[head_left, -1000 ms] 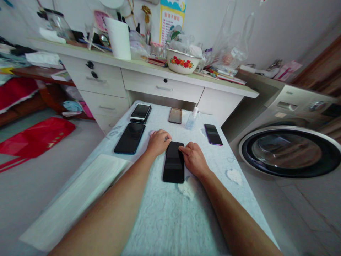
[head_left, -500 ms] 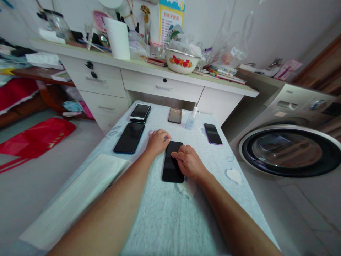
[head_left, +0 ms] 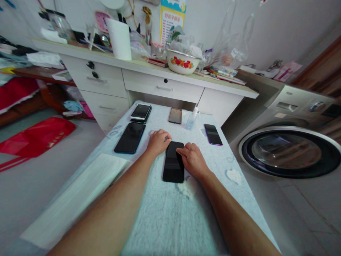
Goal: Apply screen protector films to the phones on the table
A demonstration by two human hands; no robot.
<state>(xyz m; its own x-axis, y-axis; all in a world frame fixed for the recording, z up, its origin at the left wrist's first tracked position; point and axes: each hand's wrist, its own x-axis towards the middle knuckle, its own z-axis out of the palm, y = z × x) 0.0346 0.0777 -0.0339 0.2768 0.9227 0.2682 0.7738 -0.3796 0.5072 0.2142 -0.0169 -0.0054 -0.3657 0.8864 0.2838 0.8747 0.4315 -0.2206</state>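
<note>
Right fingers [head_left: 182,151] part-curled, empty, over phone [head_left: 172,167]; left fingers [head_left: 161,135] curled, hold unclear; bowl [head_left: 183,65] holds crumpled plastic [head_left: 181,46].

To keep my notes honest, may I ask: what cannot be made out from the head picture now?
All in the head view:
Pink thing: mostly hidden by the left hand.
Nearest phone: edge partly covered by the right hand.
Wall poster: small print too small to read.
Red bag: cut off by the left edge.
</note>
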